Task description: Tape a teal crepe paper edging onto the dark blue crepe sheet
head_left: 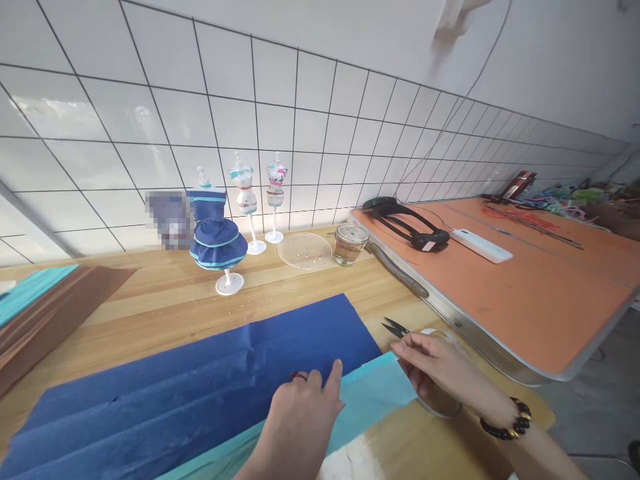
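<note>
The right hand [430, 370] has thumb and fingers pinched together on the far corner of the teal strip [373, 395], at its right-hand end. The left hand [307, 413] grips nothing in a closed hold: it lies palm down over the strip, index finger extended onto the blue sheet [200, 387] beside the shared edge, the other fingers bent. The strip lies along the near edge of the sheet, on the wooden table [280, 297]; its long axis runs from near left to far right, the cut end pointing right. The sheet's long axis runs roughly the same way, with faint lengthwise creases. Scissors [396, 327] lie just beyond the right fingertips, points toward the far left; their handles are hidden. Farther back stand a dress form in a blue dress [217, 233], two more forms [244, 190] [277, 183], a clear disc [305, 252] lying flat and a lidded glass [351, 245]. Brown sheets [65, 317] lie at far left. An orange table [505, 293] at right bears black headgear [410, 225] and a white device [483, 245].
</note>
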Demonstrator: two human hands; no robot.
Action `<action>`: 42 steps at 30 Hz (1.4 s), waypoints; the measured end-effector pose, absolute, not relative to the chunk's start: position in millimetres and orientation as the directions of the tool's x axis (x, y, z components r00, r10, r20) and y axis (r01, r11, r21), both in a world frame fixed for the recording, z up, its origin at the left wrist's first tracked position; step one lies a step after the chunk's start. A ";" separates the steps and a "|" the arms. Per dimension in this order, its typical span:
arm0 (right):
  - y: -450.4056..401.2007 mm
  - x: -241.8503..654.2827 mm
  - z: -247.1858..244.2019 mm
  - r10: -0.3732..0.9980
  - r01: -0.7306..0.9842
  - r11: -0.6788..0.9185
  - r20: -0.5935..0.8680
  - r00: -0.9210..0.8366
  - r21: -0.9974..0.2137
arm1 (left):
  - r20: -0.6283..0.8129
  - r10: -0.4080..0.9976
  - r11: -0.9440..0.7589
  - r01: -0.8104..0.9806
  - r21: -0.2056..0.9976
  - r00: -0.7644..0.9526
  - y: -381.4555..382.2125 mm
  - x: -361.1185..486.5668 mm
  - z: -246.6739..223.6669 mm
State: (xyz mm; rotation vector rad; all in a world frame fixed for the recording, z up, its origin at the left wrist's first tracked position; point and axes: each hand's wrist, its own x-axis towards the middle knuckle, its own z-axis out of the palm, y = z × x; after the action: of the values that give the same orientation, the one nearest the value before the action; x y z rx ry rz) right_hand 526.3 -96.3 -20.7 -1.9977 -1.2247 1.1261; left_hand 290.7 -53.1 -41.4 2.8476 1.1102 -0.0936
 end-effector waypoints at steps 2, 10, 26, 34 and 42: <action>-96.9 527.2 -21.7 0.900 0.435 -0.436 -0.368 0.235 -0.788 | -0.096 0.668 -0.730 0.675 0.108 0.738 -51.9 302.8 -36.7; -102.4 542.3 -26.9 0.916 0.376 -0.397 -0.336 0.220 -0.837 | -0.110 0.727 -0.536 0.661 0.526 0.677 -41.8 333.6 -28.3; -104.3 560.1 -30.5 0.918 0.451 -0.373 -0.252 0.306 -0.811 | -0.240 0.735 -0.374 0.674 0.637 0.635 -19.6 353.0 -27.9; -105.1 581.2 -26.7 0.870 0.646 -0.447 -0.133 0.474 -0.619 | -0.250 0.736 -0.355 0.673 0.649 0.629 -21.8 351.9 -27.2; -103.8 600.9 -29.4 0.771 0.758 -0.610 0.046 0.635 -0.231 | -0.253 0.738 -0.333 0.663 0.670 0.626 -22.2 350.3 -25.6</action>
State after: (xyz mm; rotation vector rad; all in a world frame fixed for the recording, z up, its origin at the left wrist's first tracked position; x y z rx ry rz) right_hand 600.9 -103.8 -29.4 -2.6281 -1.2487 0.0858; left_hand 350.3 -22.2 -25.6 2.0754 1.0946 0.1233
